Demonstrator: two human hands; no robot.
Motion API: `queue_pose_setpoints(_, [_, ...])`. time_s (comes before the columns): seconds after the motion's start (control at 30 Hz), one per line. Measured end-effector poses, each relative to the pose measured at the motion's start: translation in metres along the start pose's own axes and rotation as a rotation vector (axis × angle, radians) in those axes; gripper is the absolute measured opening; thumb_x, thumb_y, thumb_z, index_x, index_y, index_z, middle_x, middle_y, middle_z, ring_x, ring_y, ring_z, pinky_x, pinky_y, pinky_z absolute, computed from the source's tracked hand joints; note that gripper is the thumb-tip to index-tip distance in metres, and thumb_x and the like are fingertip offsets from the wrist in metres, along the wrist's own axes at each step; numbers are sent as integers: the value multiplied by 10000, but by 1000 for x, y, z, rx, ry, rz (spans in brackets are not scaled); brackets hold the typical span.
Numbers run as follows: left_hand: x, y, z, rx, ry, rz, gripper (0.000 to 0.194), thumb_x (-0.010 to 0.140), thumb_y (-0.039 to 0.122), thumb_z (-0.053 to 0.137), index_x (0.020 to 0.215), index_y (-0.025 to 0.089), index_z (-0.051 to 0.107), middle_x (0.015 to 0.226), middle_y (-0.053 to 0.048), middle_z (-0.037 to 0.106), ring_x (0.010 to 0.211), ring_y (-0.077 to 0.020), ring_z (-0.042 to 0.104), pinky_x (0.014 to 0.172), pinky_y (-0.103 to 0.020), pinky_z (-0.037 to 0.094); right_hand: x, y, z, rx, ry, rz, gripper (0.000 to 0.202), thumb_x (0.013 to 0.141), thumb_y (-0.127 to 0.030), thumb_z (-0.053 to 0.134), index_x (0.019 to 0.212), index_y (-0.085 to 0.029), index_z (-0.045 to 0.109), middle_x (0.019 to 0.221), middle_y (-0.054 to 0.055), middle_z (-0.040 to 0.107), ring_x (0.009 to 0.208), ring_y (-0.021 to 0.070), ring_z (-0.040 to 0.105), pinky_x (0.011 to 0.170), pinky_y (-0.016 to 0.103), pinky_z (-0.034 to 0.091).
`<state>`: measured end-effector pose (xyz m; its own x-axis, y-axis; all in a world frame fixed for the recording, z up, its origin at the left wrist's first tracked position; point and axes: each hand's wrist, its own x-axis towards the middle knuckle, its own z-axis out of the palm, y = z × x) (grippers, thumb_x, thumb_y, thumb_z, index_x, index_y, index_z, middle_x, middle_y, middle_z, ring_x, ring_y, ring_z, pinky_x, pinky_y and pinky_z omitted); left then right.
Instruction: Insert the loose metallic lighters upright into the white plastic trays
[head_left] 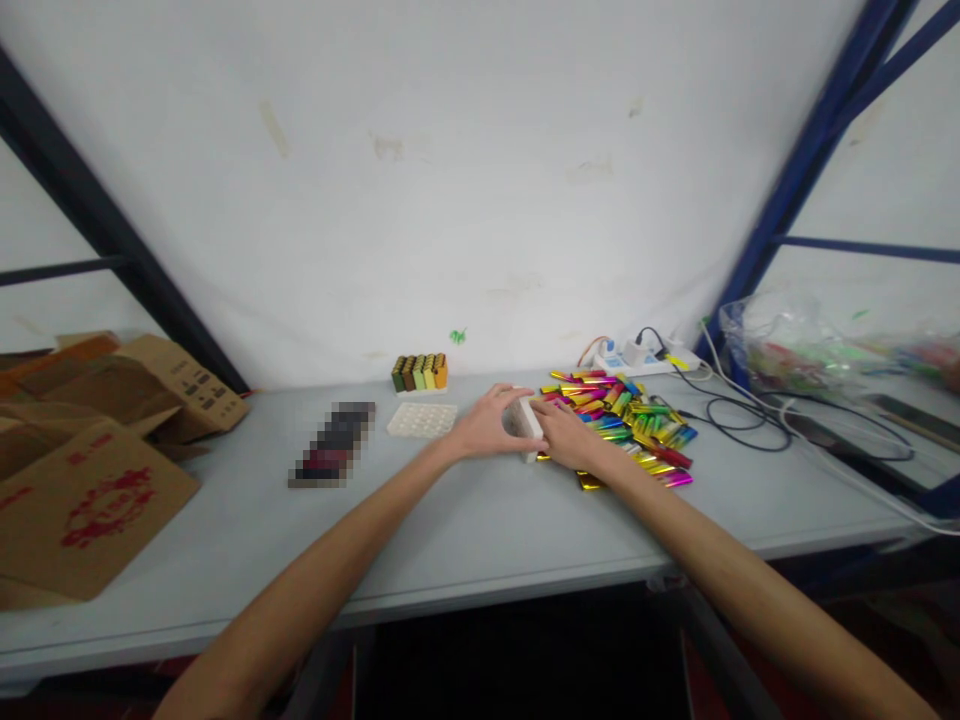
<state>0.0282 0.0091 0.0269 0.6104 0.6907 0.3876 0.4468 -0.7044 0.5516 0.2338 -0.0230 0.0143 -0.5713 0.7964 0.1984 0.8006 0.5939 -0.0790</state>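
A small white tray (529,420) is tilted up on its edge near the middle of the table. My left hand (491,425) grips it from the left, thumb and fingers around its ends. Against its right side lies my right hand (561,434), whose fingertips are hidden behind the tray and beside the pile. Shiny metallic-coloured lighters (637,415) in gold, pink, green and blue lie heaped just right of my right hand. To the left, a flat white tray with round hollows (422,420) rests on the table, and behind it stands a block of upright lighters (420,373).
Opened cardboard boxes (127,500) fill the left end of the table (420,540). A blurred dark flat object (334,445) lies nearer the middle. At the right are a power strip (637,357), black and white cables, and a clear plastic bag (787,345).
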Motion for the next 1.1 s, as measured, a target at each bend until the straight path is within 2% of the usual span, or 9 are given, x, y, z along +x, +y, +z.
queue_pose_setpoints(0.1, [0,-2,-15,26,-55,-12,810,667,601,871,1356,250,631,1346,-124,577,1270,-302,580,1136,-459,461,-1,1,4,-33,3,-17,347,1072,-282,395,1278,-174,653,1404,163,590,1366,290,501,1149,541,366])
queue_pose_setpoints(0.27, [-3,-7,-55,34,-95,-90,772,686,605,847,1333,246,625,1351,-113,557,1229,-291,592,1065,-436,507,-5,6,0,-47,52,-9,379,1088,-319,361,1318,-198,638,1353,147,613,1272,261,566,1089,489,426])
queue_pose_setpoints(0.37, [-3,-15,-65,103,16,-89,723,652,600,873,1226,240,622,1318,-94,525,1233,-287,567,1074,-429,492,-6,4,-4,-19,81,-32,359,1084,-319,387,1274,-197,667,1319,140,632,1257,257,575,1095,475,418])
queue_pose_setpoints(0.47, [0,-26,-55,239,255,-151,698,607,613,901,1089,225,579,1287,-91,461,1194,-288,556,1077,-445,475,-5,1,-5,27,114,-43,337,1074,-324,428,1270,-196,670,1318,141,637,1254,265,575,1088,473,420])
queue_pose_setpoints(0.53, [1,-32,-42,341,318,-183,701,628,627,890,1085,215,554,1265,-100,454,1203,-307,536,1097,-462,446,-4,0,-4,57,124,-60,346,1064,-368,463,1275,-184,666,1313,147,645,1232,273,586,1071,461,432])
queue_pose_setpoints(0.7, [-1,-31,-19,565,170,-266,624,785,664,758,1184,213,595,1299,-145,498,1199,-358,542,1067,-493,430,-3,2,-3,95,131,-91,330,1039,-405,527,1179,-165,705,1126,136,706,1078,255,640,987,397,466])
queue_pose_setpoints(0.8, [-6,-27,-16,654,83,-311,570,884,702,604,1172,213,655,1272,-160,579,1272,-392,511,1109,-537,368,-3,2,-5,87,140,-92,289,1020,-386,570,1122,-167,727,1048,127,706,1027,252,640,960,387,465])
queue_pose_setpoints(0.93, [-11,-26,-18,717,-19,-294,606,959,694,463,1203,182,675,1260,-184,639,1278,-405,539,1124,-606,323,-5,3,-11,85,158,-69,262,1007,-373,593,1103,-178,739,1068,124,696,1052,258,631,1002,407,457])
queue_pose_setpoints(1.1, [-32,-31,-36,656,63,-216,588,985,625,466,1383,205,569,1331,-193,628,1269,-392,558,1117,-578,350,-15,20,-22,118,195,-35,325,1026,-403,543,1187,-180,718,1197,137,694,1180,281,607,1074,444,444])
